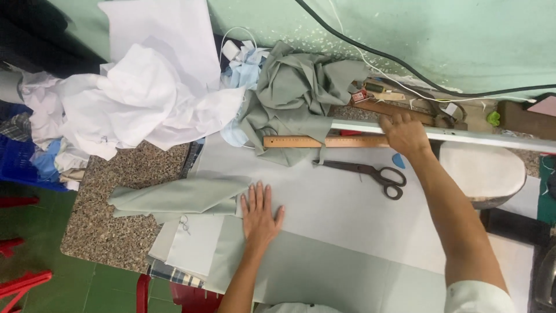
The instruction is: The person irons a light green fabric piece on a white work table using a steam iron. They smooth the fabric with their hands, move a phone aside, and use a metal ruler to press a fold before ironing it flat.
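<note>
My left hand (259, 213) lies flat, fingers apart, on a pale grey-green cloth (324, 220) spread over the table, just beside a folded strip of the same cloth (179, 197). My right hand (405, 134) reaches far forward and rests on the right end of a wooden ruler (321, 141), next to a long metal straightedge (480, 137). Whether it grips the ruler or only presses on it cannot be told. Black-handled scissors (370, 173) lie on the cloth between the two hands.
A heap of white fabric (139, 98) and a crumpled grey-green garment (301, 87) sit at the back of the speckled stone table (110, 220). A blue chalk piece (398, 160) lies near the scissors. A black cable (405, 64) runs along the green wall. Red stools (23, 284) stand at left.
</note>
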